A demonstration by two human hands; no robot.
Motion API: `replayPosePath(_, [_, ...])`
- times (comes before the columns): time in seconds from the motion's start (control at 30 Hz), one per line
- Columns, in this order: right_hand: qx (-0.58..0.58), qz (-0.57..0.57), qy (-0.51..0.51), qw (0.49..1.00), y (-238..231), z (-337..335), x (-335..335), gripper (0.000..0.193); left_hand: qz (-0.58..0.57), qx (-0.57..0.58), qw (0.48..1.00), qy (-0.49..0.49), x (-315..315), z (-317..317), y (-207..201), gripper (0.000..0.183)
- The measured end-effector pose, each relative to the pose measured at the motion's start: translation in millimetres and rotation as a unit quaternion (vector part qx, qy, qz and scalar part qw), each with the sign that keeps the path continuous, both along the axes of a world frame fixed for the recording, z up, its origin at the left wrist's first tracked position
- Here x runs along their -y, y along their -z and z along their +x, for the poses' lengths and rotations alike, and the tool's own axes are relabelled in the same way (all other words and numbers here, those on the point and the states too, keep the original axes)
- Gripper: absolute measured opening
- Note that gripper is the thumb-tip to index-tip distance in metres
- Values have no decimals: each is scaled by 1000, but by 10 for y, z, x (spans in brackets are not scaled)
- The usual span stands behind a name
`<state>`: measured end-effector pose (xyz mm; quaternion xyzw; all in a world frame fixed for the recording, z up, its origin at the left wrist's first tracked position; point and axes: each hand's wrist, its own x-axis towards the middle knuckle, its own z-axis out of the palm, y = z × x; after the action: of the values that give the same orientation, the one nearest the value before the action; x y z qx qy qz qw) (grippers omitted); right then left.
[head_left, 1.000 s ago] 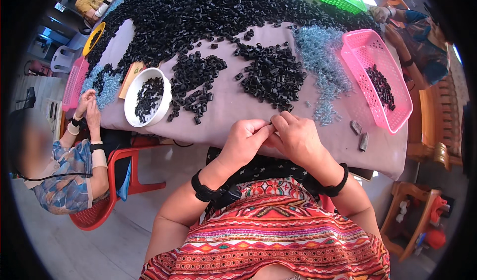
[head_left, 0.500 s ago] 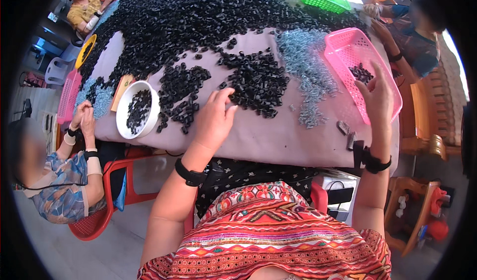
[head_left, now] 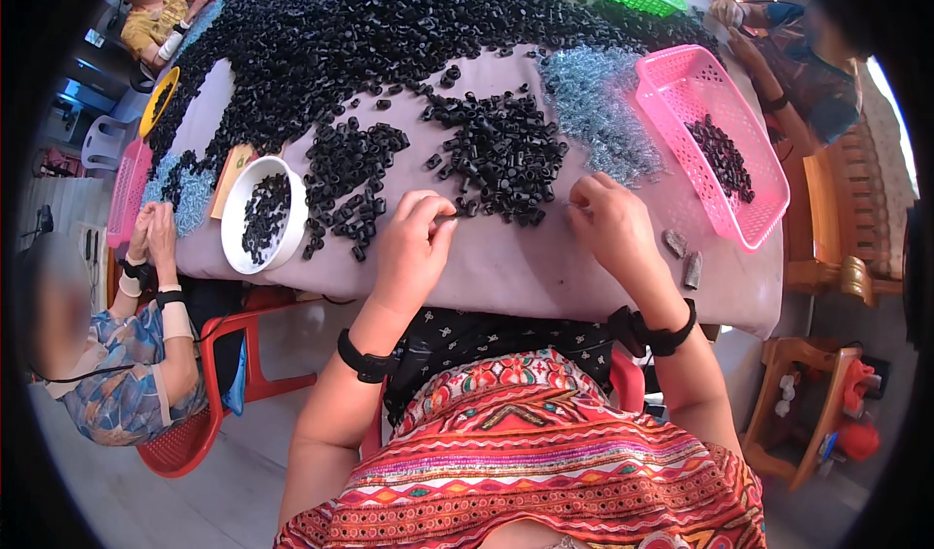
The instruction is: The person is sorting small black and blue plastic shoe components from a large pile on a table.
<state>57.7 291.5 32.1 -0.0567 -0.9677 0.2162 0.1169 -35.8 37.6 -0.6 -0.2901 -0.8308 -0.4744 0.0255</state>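
Note:
My left hand (head_left: pixel 418 242) is at the near edge of a heap of small black cylindrical caps (head_left: pixel 501 155). Its thumb and forefinger pinch a small black cap that is mostly hidden. My right hand (head_left: pixel 618 223) hovers beside the near end of a spread of small clear parts (head_left: pixel 603 111), its fingers curled and pressed together; whatever may be between them is hidden. Farther right lies a pink perforated basket (head_left: pixel 671 135) with black pieces (head_left: pixel 720 160) in it.
A second heap of black caps (head_left: pixel 355 174) lies left, beside a white bowl (head_left: pixel 290 242) of black pieces. Two small grey pieces (head_left: pixel 692 270) sit near the right edge. A big black pile (head_left: pixel 389 33) covers the far table. Co-workers sit left, far left and right.
My right hand has moved left from over the pink basket to the near end of the clear parts. My left hand has come slightly nearer, fingers more closed.

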Motion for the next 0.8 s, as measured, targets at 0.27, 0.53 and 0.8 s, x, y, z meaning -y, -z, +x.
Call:
replayPosePath(0.27, [-58,-90,4,994,-198,45,-43,10,10,39,999,-9,5,12,40,8])
replayPosePath(0.53, [-7,-167,18,986,-201,80,-117,11,7,51,999,-9,-14,37,22,7])
replayPosePath(0.8, [-1,-220,21,975,-198,114,-85,11,42,149,988,-11,-4,103,48,12])
